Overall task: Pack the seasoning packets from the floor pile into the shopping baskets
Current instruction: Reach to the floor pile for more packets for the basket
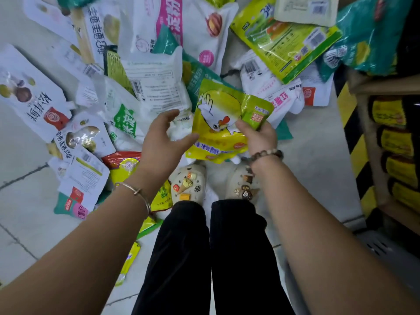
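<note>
Head view: your right hand pinches the packet, long axis pointing away from you, your left hand loose-fingered just beside it.

Floor: bears everything here; clock directions are read from the person's feet.
Clogs: left clog and right clog stand side by side at the pile's near edge.
Packet pile: spreads from 9 round to 1, thickest at 12, its packets overlapping.
Stray packets: at 7 to 8, left of the left leg.
Chicken-picture packet: toward 12, lifted above the pile, between both hands.
Right hand: at 1, gripping that packet's right side, thumb on its face.
Left hand: at 11, just beside the packet's left edge.
Shelf unit: at 3, with bottles in a row inside.
Slotted bin: at 4 to 5, before the shelf.
</note>
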### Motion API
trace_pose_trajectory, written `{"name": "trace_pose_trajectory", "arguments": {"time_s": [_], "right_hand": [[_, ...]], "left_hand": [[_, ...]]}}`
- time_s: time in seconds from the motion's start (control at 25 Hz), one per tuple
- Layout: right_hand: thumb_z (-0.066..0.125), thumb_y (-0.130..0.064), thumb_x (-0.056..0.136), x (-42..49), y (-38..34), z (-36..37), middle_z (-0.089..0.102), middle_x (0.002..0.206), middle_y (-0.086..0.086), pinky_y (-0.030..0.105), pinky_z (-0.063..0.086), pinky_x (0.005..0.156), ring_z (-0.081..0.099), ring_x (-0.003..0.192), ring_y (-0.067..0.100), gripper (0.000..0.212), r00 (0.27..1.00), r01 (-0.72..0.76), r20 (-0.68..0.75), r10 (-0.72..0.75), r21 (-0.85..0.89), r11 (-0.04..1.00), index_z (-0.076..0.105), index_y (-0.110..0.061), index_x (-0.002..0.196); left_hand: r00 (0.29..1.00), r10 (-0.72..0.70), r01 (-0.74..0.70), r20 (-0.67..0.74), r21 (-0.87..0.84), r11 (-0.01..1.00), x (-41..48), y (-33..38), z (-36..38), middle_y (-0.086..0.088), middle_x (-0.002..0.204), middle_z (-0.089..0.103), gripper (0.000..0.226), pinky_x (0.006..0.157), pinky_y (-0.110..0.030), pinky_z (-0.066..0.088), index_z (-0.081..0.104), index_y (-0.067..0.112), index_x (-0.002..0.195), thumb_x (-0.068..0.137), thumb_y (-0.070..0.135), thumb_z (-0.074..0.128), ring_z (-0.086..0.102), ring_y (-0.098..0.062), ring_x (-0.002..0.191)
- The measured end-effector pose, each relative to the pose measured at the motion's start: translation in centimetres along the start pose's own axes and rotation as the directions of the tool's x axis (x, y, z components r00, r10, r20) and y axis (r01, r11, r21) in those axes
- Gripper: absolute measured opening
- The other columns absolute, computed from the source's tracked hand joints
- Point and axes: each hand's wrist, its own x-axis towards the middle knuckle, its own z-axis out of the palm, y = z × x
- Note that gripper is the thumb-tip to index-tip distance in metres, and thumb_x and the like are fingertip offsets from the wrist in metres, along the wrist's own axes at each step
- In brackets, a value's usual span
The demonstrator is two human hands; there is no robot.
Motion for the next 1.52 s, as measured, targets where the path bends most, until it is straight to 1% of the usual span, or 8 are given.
{"name": "trace_pose_trajectory", "arguments": {"time_s": [0.12, 0.24, 0.52, 0.72, 1.04, 1.2, 1.36, 1.52], "right_hand": [[0.075, -0.023, 0.074, -0.2, -2.3, -2.8, 0.072, 0.096, 0.001, 0.042, 0.054, 0.082, 0.067, 0.093, 0.024, 0.020, 0.988, 0.081, 0.132, -0.082, 0.013, 0.997, 0.070, -0.020, 0.093], [0.077, -0.029, 0.063, -0.7, -3.4, -2.9, 0.073, 0.093, 0.006, 0.051, 0.053, 0.084, 0.068, 0.090, 0.030, 0.024, 0.980, 0.041, 0.189, -0.060, 0.101, 0.994, 0.071, -0.020, 0.085], [0.075, -0.034, 0.074, 0.4, -4.0, -1.5, 0.069, 0.092, 0.003, 0.043, 0.055, 0.079, 0.066, 0.088, 0.025, 0.023, 0.996, 0.052, 0.078, -0.049, -0.032, 0.998, 0.063, -0.021, 0.088], [0.076, -0.041, 0.071, 7.8, -5.2, -4.3, 0.055, 0.126, 0.004, 0.025, 0.042, 0.079, 0.055, 0.111, 0.022, 0.067, 0.925, 0.059, -0.357, -0.130, -0.203, 0.977, 0.050, -0.013, 0.125], [0.070, -0.071, 0.056, 16.8, -4.9, -4.8, 0.034, 0.148, 0.010, 0.045, 0.030, 0.107, 0.036, 0.134, 0.030, 0.115, 0.965, -0.108, -0.253, -0.064, -0.610, 0.785, 0.025, -0.014, 0.144], [0.067, -0.066, 0.067, 16.6, -4.8, -4.7, 0.060, 0.122, 0.006, 0.027, 0.047, 0.073, 0.062, 0.091, 0.018, 0.091, 0.977, -0.113, -0.211, -0.006, -0.546, 0.830, 0.046, -0.010, 0.135], [0.072, -0.047, 0.074, 12.4, -4.3, -5.8, 0.054, 0.132, 0.010, 0.029, 0.041, 0.092, 0.053, 0.117, 0.026, 0.074, 0.957, 0.008, -0.263, -0.122, -0.396, 0.918, 0.051, -0.004, 0.130], [0.074, -0.034, 0.076, 4.9, -2.9, -8.8, 0.068, 0.102, 0.010, 0.031, 0.051, 0.078, 0.063, 0.089, 0.023, 0.035, 0.945, -0.014, -0.326, -0.012, -0.077, 0.997, 0.067, -0.008, 0.098]], "left_hand": [[0.963, -0.120, 0.135, 0.240, -0.046, 0.990, 0.1, 2.1, 0.1, 0.005, 0.140, 0.046, 0.100, 0.104, -0.032, 0.036, 0.034, 0.026, 0.143, 0.057, 0.045, 0.080, 0.041, -0.007, 0.127], [0.910, -0.138, 0.250, 0.390, -0.252, 0.935, -0.1, 4.1, 1.8, 0.009, 0.101, 0.073, 0.076, 0.080, -0.032, 0.057, 0.057, 0.027, 0.119, 0.048, 0.041, 0.080, 0.069, -0.010, 0.092], [0.948, -0.252, 0.313, 0.197, -0.418, 0.853, -0.7, 4.1, 5.2, 0.007, 0.077, 0.074, 0.021, 0.053, -0.024, 0.056, 0.069, 0.022, 0.089, 0.073, 0.012, 0.078, 0.072, -0.014, 0.068], [0.931, -0.341, 0.360, 0.131, -0.479, 0.800, 0.1, 3.6, 5.0, 0.000, 0.081, 0.075, 0.024, 0.049, -0.027, 0.056, 0.069, 0.018, 0.098, 0.076, 0.016, 0.077, 0.072, -0.019, 0.065], [0.933, -0.334, 0.360, 0.138, -0.404, 0.841, 1.7, 2.1, 5.7, 0.003, 0.077, 0.075, 0.018, 0.048, -0.025, 0.054, 0.068, 0.021, 0.091, 0.076, 0.020, 0.078, 0.072, -0.017, 0.064], [0.933, -0.340, 0.359, 0.116, -0.330, 0.873, 1.8, 2.2, 5.8, 0.007, 0.071, 0.074, 0.017, 0.044, -0.021, 0.051, 0.067, 0.023, 0.087, 0.074, 0.025, 0.079, 0.071, -0.015, 0.060], [0.936, -0.333, 0.352, 0.116, -0.305, 0.885, 0.4, 3.7, 5.2, 0.003, 0.075, 0.075, 0.019, 0.048, -0.024, 0.054, 0.068, 0.022, 0.089, 0.074, 0.023, 0.079, 0.072, -0.018, 0.064], [0.949, -0.280, 0.307, 0.143, -0.240, 0.921, -1.9, 6.3, 3.7, 0.002, 0.075, 0.075, 0.016, 0.048, -0.025, 0.054, 0.070, 0.021, 0.088, 0.075, 0.024, 0.078, 0.072, -0.019, 0.064]]}}
